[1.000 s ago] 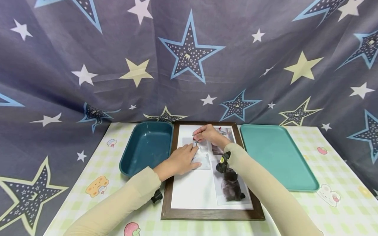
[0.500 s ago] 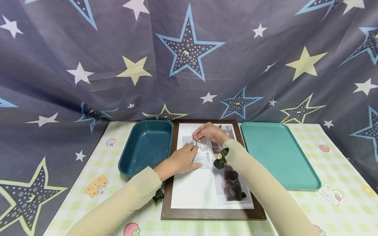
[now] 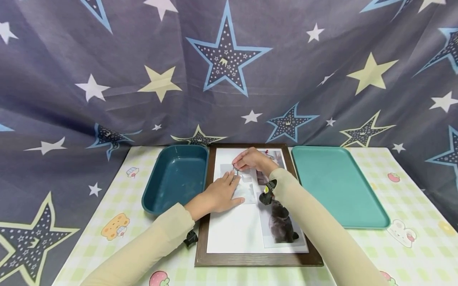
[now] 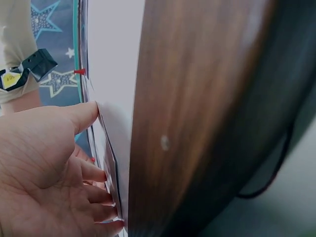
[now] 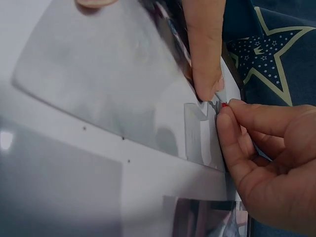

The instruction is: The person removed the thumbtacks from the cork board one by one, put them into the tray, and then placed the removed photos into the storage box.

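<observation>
A white board (image 3: 232, 234) in a brown wooden frame lies on the table. My left hand (image 3: 221, 193) rests on a pale photo (image 3: 246, 196) on the board, its fingers extended and pressing the print down. In the right wrist view, the corner of this photo (image 5: 74, 74) stands a little off the board. My right hand (image 3: 251, 159) pinches a red push pin (image 5: 224, 104) between thumb and forefinger at the photo's upper end, close by the left fingertips. The pin's point is hidden by the fingers.
A grey cat photo (image 3: 280, 226) lies on the board's right side, below another photo (image 3: 277, 157) with a red pin (image 3: 266, 151) at its top. A dark teal bin (image 3: 154, 186) stands left, a green tray (image 3: 340, 186) right. A star-patterned curtain (image 3: 229, 111) hangs behind.
The head view has tilted down slightly, then steadied. Both hands stay at nearly the same place on the photo, the right one still pinching the pin.
</observation>
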Available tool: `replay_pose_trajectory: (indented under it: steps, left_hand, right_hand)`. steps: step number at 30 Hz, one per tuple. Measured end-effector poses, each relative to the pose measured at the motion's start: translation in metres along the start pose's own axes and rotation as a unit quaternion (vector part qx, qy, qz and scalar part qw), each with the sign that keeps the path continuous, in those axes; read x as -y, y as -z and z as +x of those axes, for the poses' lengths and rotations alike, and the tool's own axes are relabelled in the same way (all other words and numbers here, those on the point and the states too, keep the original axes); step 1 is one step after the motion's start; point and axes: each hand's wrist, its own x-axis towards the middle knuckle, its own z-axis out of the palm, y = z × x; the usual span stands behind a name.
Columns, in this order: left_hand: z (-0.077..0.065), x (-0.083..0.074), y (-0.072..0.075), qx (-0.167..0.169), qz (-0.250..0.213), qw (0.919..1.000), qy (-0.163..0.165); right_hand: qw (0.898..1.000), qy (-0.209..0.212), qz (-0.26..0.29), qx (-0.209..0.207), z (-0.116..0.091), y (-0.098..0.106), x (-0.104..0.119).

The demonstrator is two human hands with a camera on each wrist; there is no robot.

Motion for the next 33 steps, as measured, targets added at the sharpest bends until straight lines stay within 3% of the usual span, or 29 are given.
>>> replay_pose_trajectory:
  steps: [10, 33]
  left_hand:
    - [0.0018, 0.0018, -0.002, 0.024, 0.032, 0.9992, -0.006]
    - [0.0029, 0.0004, -0.0028, 0.03, 0.054, 0.998, -0.013]
  right_hand:
    - [1.0, -0.001, -0.007, 0.0, 0.0003, 0.0, -0.0004]
    - [1.0, 0.0, -0.016, -0.001, 0.0022, 0.0007, -0.0009]
